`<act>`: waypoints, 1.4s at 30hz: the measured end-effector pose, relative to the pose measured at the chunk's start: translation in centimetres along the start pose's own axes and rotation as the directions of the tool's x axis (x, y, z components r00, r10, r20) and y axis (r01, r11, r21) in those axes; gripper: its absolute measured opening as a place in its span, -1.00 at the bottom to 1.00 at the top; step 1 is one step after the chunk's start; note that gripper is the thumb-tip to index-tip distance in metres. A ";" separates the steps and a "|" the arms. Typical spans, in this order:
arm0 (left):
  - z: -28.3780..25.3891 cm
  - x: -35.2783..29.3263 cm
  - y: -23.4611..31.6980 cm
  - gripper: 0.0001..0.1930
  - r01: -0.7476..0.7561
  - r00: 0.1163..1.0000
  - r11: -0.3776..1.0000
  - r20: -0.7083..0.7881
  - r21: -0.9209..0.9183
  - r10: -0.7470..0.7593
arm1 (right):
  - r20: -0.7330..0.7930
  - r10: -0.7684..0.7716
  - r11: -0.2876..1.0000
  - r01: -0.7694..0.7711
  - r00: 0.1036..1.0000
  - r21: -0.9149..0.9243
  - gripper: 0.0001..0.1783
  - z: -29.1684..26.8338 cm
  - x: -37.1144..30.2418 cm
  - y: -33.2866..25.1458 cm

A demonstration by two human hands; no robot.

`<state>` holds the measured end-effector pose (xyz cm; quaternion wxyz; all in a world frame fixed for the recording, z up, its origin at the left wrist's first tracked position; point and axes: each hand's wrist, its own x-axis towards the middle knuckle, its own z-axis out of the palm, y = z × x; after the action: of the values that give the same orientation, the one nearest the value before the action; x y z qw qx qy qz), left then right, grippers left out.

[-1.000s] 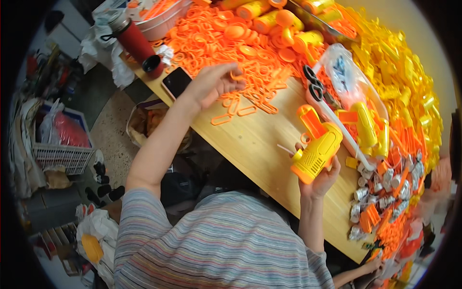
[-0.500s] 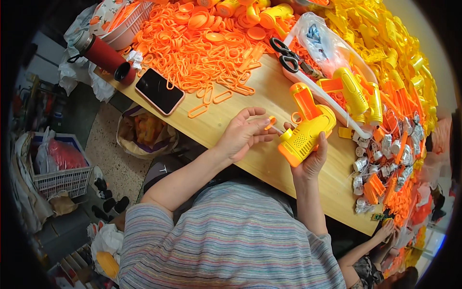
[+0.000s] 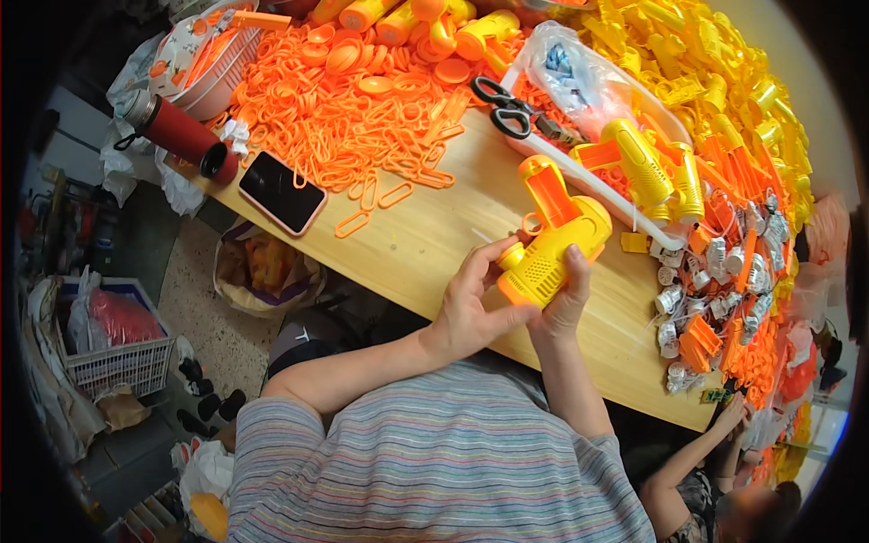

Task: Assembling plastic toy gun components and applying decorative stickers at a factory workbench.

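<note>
A yellow-and-orange plastic toy housing (image 3: 559, 249) is between my hands above the table. It has a slotted yellow body, an orange end and an orange hollow handle (image 3: 549, 197) sticking up. My right hand (image 3: 563, 303) grips it from below, thumb along its right side. My left hand (image 3: 466, 312) closes on its left end, with the fingers up by the round yellow knob (image 3: 511, 257) and the thumb stretched under the orange end. Those left fingertips are partly hidden behind the toy. Just above the knob, a small orange ring (image 3: 531, 223) shows beside the handle.
Orange loops and discs (image 3: 362, 118) heap at the back; yellow shells (image 3: 697, 81) pile behind a white tray (image 3: 597, 176) with black-handled scissors (image 3: 503, 107). A phone (image 3: 282, 193) and red flask (image 3: 186, 136) lie left. White-capped parts (image 3: 715, 281) crowd the right, near another person's arm (image 3: 692, 448).
My left hand has moved right, from beside the toy onto its left end. The small orange piece it held in its fingers is no longer visible there. The view has shifted slightly.
</note>
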<state>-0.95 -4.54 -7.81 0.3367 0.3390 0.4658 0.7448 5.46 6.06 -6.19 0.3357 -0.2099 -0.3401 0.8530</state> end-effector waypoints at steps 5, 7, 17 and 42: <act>0.3 0.3 -0.1 -0.16 -0.131 0.991 0.980 0.044 0.147 0.125 | -0.013 -0.034 0.996 0.035 0.999 0.086 -0.48 0.7 0.0 0.0; 0.4 0.3 -0.3 -0.18 -0.152 0.988 0.969 0.024 0.196 0.150 | -0.011 -0.091 0.995 0.091 0.996 -0.038 -0.47 1.5 0.1 -0.4; -0.7 2.4 0.0 -0.21 -0.263 0.963 0.901 0.037 0.345 0.268 | -0.010 -0.181 0.961 0.175 0.983 -0.213 -0.44 2.6 1.0 -1.0; -10.8 31.1 2.1 -0.31 -0.032 0.906 0.127 -0.025 0.991 0.423 | 0.678 -0.529 -0.656 0.261 0.510 -0.708 -0.32 -7.2 12.0 -12.7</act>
<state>-27.08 15.11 -3.61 -0.1564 0.4243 0.8196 0.3519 6.90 24.71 -3.48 0.4200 -0.2518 -0.8664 -0.0976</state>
